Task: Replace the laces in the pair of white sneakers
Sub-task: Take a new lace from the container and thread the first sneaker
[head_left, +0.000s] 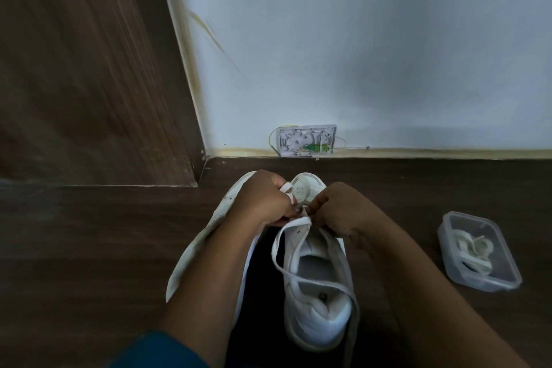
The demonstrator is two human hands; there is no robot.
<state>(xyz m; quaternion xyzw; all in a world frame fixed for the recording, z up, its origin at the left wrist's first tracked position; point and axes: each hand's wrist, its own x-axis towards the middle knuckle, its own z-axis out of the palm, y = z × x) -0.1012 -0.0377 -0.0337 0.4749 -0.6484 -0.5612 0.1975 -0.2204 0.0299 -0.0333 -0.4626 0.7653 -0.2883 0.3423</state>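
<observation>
A white sneaker (316,287) stands on the dark floor with its heel toward me and its toe toward the wall. A white lace (294,275) loops from the eyelets back over the shoe opening. My left hand (263,200) pinches a stretch of lace above the toe end. My right hand (334,207) pinches the lace at the eyelets beside it. The second white sneaker (206,248) lies to the left, mostly hidden under my left forearm.
A clear plastic container (478,251) with coiled white laces sits on the floor to the right. A small open cable box (306,140) is fixed low on the white wall. A wooden door panel (89,69) stands at the left.
</observation>
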